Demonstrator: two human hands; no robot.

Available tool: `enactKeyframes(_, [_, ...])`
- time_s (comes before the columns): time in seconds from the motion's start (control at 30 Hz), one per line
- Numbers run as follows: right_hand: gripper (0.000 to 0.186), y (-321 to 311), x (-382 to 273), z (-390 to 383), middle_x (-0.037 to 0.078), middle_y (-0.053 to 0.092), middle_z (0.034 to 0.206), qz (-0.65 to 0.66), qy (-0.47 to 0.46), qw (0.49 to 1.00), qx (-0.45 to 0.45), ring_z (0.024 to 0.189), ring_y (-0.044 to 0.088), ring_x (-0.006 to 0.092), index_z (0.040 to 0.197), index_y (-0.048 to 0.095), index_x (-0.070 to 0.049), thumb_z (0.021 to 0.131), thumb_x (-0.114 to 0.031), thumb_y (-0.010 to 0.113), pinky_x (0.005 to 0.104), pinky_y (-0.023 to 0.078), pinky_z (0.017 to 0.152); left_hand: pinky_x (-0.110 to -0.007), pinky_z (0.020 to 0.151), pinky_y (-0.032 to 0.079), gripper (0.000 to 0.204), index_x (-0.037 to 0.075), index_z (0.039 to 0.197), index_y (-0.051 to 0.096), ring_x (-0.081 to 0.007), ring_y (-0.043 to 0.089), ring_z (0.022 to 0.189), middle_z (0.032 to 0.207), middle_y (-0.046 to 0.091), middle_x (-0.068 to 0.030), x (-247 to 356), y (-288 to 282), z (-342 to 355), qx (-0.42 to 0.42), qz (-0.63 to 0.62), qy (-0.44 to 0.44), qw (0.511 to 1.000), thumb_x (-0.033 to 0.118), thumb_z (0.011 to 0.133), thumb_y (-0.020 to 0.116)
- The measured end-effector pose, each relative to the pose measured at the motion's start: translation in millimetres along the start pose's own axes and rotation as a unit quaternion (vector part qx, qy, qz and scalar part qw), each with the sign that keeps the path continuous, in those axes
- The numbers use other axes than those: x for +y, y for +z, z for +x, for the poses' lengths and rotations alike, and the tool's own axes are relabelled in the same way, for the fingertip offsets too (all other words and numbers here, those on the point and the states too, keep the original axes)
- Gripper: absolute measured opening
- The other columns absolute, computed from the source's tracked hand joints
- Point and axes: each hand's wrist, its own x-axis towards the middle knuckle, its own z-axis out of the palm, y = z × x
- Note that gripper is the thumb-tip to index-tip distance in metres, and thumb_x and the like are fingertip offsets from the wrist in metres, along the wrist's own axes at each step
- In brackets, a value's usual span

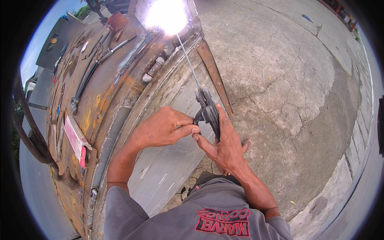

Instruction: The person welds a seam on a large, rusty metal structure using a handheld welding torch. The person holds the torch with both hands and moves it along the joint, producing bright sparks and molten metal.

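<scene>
A black welding electrode holder (pixel 209 114) grips a long thin electrode rod (pixel 188 60), which reaches up to a glaring white arc (pixel 166 18) at the far corner of a metal structure. My right hand (pixel 226 152) is wrapped round the holder's handle, thumb out to the left. My left hand (pixel 168 126) is closed on the holder's lever at its left side. Below both hands lies a scuffed pale metal panel (pixel 154 176) with a rusty angle strip (pixel 214 74) along its right edge. The glare hides whatever the rod's tip touches.
A rusty metal surface (pixel 96 112) to the left bears long tools (pixel 86 84), a pink-and-white box (pixel 76 140), an orange container (pixel 117 21) and scraps. Dark curved bars (pixel 30 120) stand at the far left. Cracked concrete ground (pixel 288 92) spreads to the right.
</scene>
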Motion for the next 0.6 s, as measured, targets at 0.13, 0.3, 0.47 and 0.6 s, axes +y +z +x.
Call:
enactKeyframes(0.13, [0.105, -0.9, -1.2, 1.2, 0.026, 0.068, 0.126, 0.012, 0.007, 1.0, -0.005, 0.105, 0.075, 0.041, 0.168, 0.029, 0.003, 0.091, -0.035, 0.089, 0.0473, 0.064, 0.078, -0.048, 0.061, 0.047, 0.044, 0.001, 0.086, 0.073, -0.039, 0.065, 0.065, 0.074, 0.068, -0.0178, 0.4, -0.4, -0.4, 0.0, 0.008, -0.006, 1.0, 0.038, 0.109, 0.068])
enactKeyframes(0.3, [0.105, 0.0, 0.4, 0.8, 0.026, 0.068, 0.124, 0.018, 0.003, 1.0, 0.001, 0.104, 0.075, 0.0414, 0.168, 0.029, 0.003, 0.091, -0.035, 0.089, 0.0476, 0.064, 0.078, -0.046, 0.061, 0.05, 0.037, 0.0, 0.092, 0.077, -0.0341, 0.069, 0.066, 0.074, 0.069, -0.0163, 1.5, -3.0, -0.6, -0.017, 0.023, -0.014, 0.999, 0.033, 0.108, 0.071])
enactKeyframes(0.47, [0.105, 0.4, -0.2, 0.8, 0.026, 0.069, 0.124, 0.018, 0.003, 1.0, 0.001, 0.104, 0.075, 0.0413, 0.168, 0.029, 0.003, 0.091, -0.035, 0.089, 0.0477, 0.064, 0.078, -0.049, 0.062, 0.047, 0.043, 0.001, 0.086, 0.074, -0.039, 0.066, 0.066, 0.074, 0.068, -0.0177, 0.8, -1.7, -0.8, -0.01, 0.004, -0.019, 1.0, 0.038, 0.108, 0.069])
enactKeyframes(0.6, [0.105, -0.2, -0.1, 1.5, 0.026, 0.068, 0.125, 0.009, 0.009, 1.0, -0.004, 0.105, 0.075, 0.041, 0.168, 0.03, 0.003, 0.091, -0.036, 0.089, 0.0479, 0.064, 0.079, -0.049, 0.063, 0.048, 0.043, 0.0, 0.087, 0.074, -0.0393, 0.066, 0.067, 0.074, 0.068, -0.018, 2.0, -1.9, 0.5, -0.01, -0.006, -0.022, 1.0, 0.037, 0.109, 0.069])
